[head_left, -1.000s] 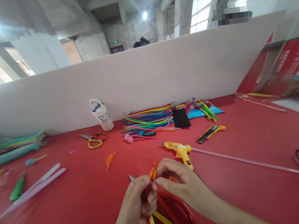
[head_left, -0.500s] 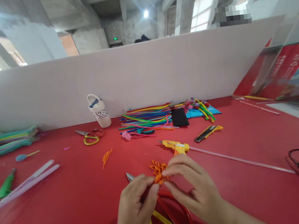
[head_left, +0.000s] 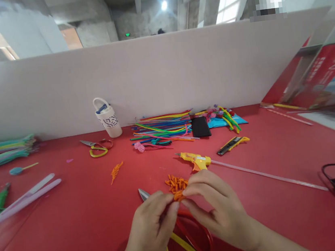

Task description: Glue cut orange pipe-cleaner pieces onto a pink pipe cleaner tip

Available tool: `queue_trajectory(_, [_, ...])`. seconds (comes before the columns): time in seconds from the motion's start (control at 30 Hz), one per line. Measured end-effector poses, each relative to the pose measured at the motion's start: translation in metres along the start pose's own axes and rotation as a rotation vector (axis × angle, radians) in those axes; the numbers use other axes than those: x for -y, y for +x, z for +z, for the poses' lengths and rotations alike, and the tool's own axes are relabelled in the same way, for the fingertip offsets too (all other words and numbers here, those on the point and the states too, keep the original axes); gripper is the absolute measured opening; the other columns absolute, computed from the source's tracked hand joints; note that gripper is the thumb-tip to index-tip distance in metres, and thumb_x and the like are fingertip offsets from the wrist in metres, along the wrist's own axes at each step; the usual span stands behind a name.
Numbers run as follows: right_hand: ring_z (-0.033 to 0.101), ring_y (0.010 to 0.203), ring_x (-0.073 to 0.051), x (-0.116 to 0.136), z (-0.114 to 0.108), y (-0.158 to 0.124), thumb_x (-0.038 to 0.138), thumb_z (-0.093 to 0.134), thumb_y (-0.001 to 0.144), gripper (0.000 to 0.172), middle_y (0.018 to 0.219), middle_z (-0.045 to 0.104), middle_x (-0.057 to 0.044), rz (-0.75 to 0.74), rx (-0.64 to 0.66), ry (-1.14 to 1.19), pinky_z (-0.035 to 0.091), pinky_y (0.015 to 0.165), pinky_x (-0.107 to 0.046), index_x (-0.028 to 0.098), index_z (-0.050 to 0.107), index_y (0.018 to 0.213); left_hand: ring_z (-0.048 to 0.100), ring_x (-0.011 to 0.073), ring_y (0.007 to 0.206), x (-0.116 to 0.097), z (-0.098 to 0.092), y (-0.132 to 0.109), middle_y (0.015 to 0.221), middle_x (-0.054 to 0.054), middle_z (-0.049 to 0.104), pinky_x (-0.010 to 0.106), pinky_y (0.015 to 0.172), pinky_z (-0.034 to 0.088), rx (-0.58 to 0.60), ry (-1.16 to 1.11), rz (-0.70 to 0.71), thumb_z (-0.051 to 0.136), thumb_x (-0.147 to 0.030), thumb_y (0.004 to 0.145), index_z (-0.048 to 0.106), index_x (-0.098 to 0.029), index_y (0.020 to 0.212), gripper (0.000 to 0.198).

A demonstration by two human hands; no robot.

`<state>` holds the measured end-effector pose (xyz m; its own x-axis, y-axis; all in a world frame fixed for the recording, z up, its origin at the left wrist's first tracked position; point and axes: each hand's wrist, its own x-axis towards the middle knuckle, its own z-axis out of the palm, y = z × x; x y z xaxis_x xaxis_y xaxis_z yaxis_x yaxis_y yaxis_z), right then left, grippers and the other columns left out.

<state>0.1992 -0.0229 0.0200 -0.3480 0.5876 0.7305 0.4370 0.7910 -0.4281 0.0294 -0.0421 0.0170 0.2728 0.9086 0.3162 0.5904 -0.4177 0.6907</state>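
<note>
Between the fingertips of my left hand (head_left: 155,222) and my right hand (head_left: 217,209) is a small twisted orange pipe cleaner piece (head_left: 178,196). Both hands are closed in a pinch on it, and the fingers partly cover it. Right behind it lies a pile of short orange pieces (head_left: 174,181). Large scissors with red and yellow handles (head_left: 195,228) lie beneath my hands, their blade tip showing past my left hand. A yellow hot glue gun (head_left: 196,160) rests beyond my right hand, a long clear glue stick (head_left: 268,176) in its back.
Farther left are an orange twisted strip (head_left: 116,172) and smaller scissors (head_left: 98,148). Colourful pipe cleaners (head_left: 162,130), a black pouch-like item (head_left: 200,127) and a white cup (head_left: 109,122) stand or lie by the partition (head_left: 164,73). A utility knife (head_left: 233,145) lies right.
The view has tipped slightly downward, so the table items sit higher in it. Both hands keep pinching the orange piece in nearly the same spot.
</note>
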Motion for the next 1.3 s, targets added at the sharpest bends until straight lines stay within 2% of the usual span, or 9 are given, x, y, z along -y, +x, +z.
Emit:
queue_trajectory(0.43, [0.055, 0.077, -0.016, -0.0033, 0.0065, -0.0033, 0.012, 0.056, 0.08, 0.009, 0.079, 0.058, -0.003, 0.055, -0.015, 0.031, 0.047, 0.07, -0.03, 0.02, 0.054, 0.084, 0.048, 0.0113, 0.053, 0.004, 0.0009, -0.0001, 0.061, -0.002, 0.051, 0.021, 0.053, 0.036, 0.023, 0.166, 0.042, 0.041, -0.023, 0.088, 0.05, -0.02, 0.071, 0.02])
queue_trajectory(0.9, [0.054, 0.08, -0.017, -0.0017, 0.0002, -0.001, 0.01, 0.056, 0.079, 0.014, 0.083, 0.059, -0.004, 0.06, 0.027, 0.072, 0.046, 0.071, -0.03, 0.02, 0.056, 0.089, 0.05, 0.0122, 0.053, 0.005, 0.0014, -0.0008, 0.061, 0.001, 0.056, 0.022, 0.053, 0.038, -0.096, 0.212, 0.105, 0.047, -0.02, 0.083, 0.058, -0.018, 0.077, 0.013])
queue_trajectory(1.13, [0.052, 0.077, -0.017, 0.0014, -0.0013, 0.0014, 0.011, 0.056, 0.076, 0.009, 0.079, 0.057, -0.004, 0.118, 0.035, 0.04, 0.045, 0.07, -0.032, 0.018, 0.054, 0.081, 0.05, 0.012, 0.051, 0.0043, 0.0028, -0.0023, 0.06, 0.0, 0.056, 0.022, 0.053, 0.038, -0.118, 0.264, 0.129, 0.048, -0.018, 0.082, 0.058, -0.019, 0.073, 0.013])
queue_trajectory(1.3, [0.051, 0.077, -0.018, 0.002, -0.0001, 0.0005, 0.011, 0.057, 0.075, 0.008, 0.079, 0.056, -0.005, 0.094, 0.033, 0.001, 0.045, 0.069, -0.033, 0.017, 0.054, 0.08, 0.048, 0.0116, 0.051, 0.0034, 0.0037, -0.0023, 0.059, 0.0, 0.054, 0.022, 0.052, 0.038, -0.114, 0.283, 0.124, 0.047, -0.017, 0.082, 0.056, -0.018, 0.07, 0.015])
